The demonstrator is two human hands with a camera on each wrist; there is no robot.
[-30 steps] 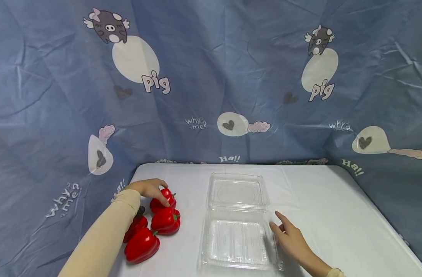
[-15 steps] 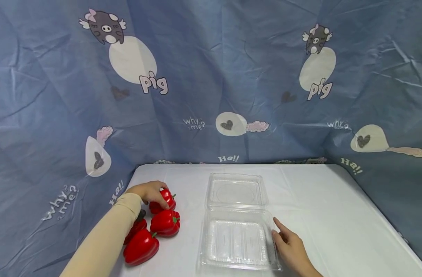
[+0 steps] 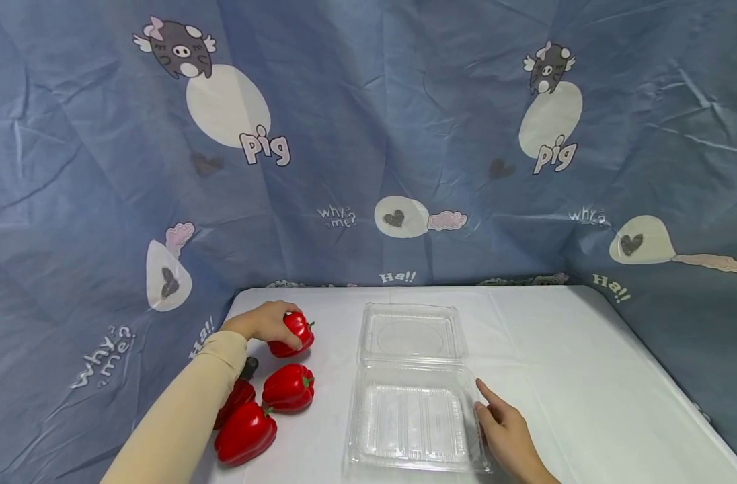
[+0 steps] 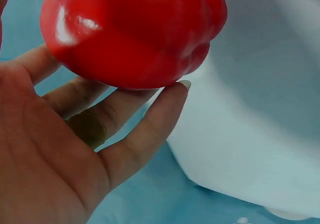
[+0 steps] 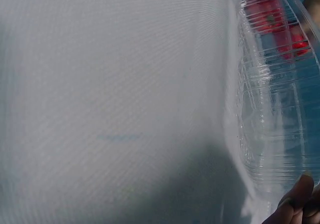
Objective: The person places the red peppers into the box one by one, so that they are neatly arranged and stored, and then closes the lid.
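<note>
My left hand [image 3: 270, 324] grips a red bell pepper [image 3: 298, 331], fingers and thumb around its sides, slightly above the table's far left. In the left wrist view, the fingers support the glossy bell pepper [image 4: 130, 39] from one side. A clear plastic clamshell container [image 3: 413, 420] lies unfolded mid-table, lid toward the back. My right hand [image 3: 508, 433] holds the right rim of its nearer half between thumb and fingers. The right wrist view has the fingertips [image 5: 300, 189] at the clear rim, though the grip is partly cut off.
Two more red bell peppers, one nearer [image 3: 246, 433] and one farther [image 3: 288, 388], lie on the white table [image 3: 562, 363]. Beside them, a dark red item [image 3: 234, 402] with a black end is partly behind the sleeve [image 3: 187, 403]. A blue printed curtain [image 3: 356, 134] surrounds the table.
The left hand has taken hold of the far bell pepper and raised it slightly up and away from its neighbour. The right hand has come in to the container's right rim.
</note>
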